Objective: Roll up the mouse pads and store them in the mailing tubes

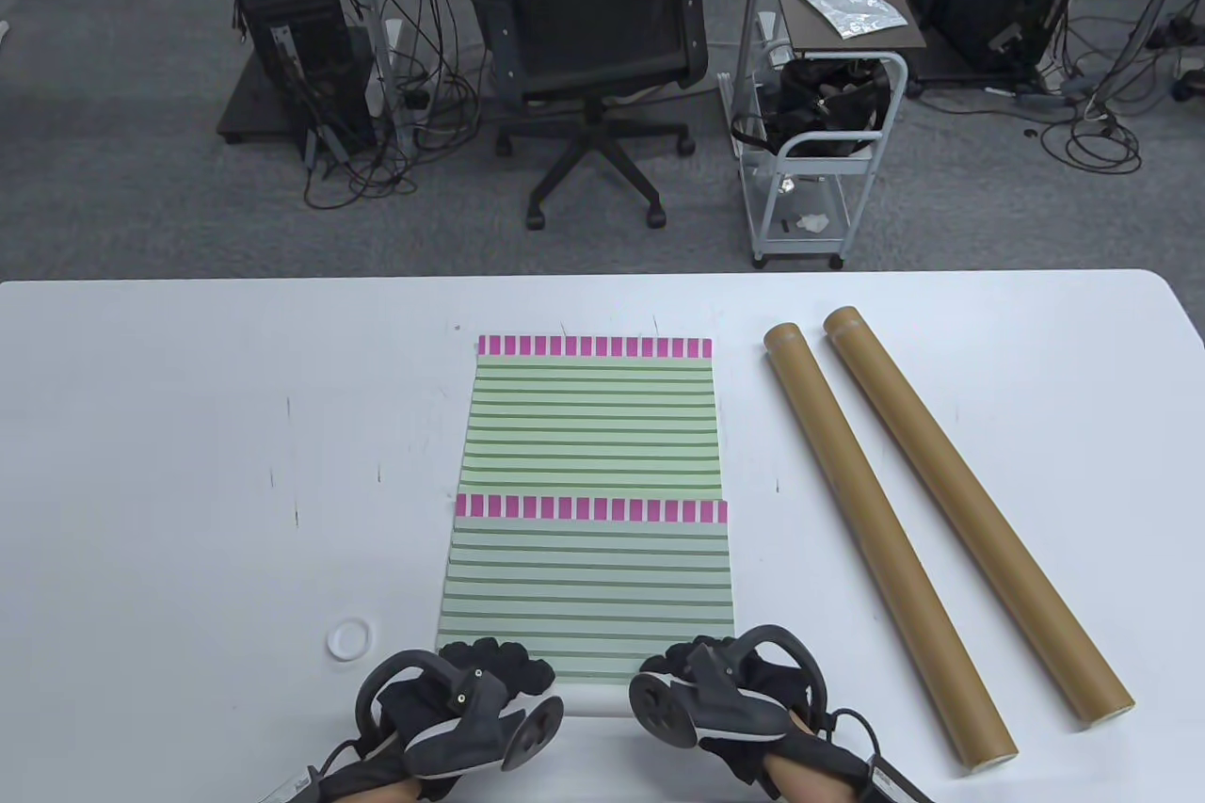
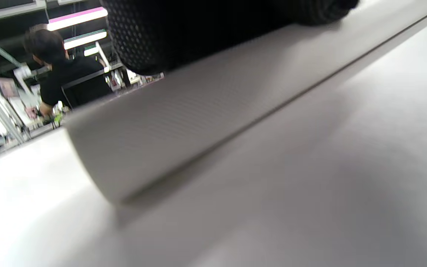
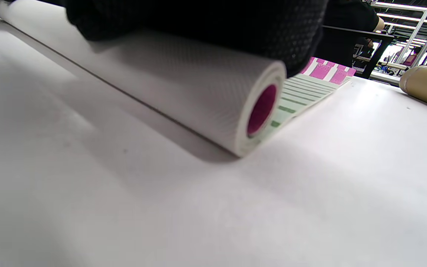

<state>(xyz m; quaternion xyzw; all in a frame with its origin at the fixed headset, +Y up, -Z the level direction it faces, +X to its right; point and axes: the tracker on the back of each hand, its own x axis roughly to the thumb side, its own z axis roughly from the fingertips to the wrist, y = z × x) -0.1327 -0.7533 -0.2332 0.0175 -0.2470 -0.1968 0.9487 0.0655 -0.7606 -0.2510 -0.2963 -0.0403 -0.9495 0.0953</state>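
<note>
Two green-striped mouse pads with pink bands lie mid-table, the far pad (image 1: 593, 422) flat and the near pad (image 1: 588, 586) overlapping its front edge. The near pad's front end is wound into a white-backed roll (image 1: 593, 699) with a pink core (image 3: 261, 109). My left hand (image 1: 499, 664) grips the roll's left part, its fingers (image 2: 198, 29) curled over the top. My right hand (image 1: 682, 660) grips the right end, its fingers (image 3: 217, 22) draped over the roll (image 3: 184, 81). Two brown mailing tubes (image 1: 880, 530) (image 1: 970, 511) lie side by side to the right.
A white ring-shaped cap (image 1: 347, 640) sits on the white table (image 1: 188, 464) left of my left hand. Beyond the far edge stand an office chair (image 1: 588, 22) and a small cart (image 1: 819, 144). One tube's end (image 3: 426, 87) shows in the right wrist view.
</note>
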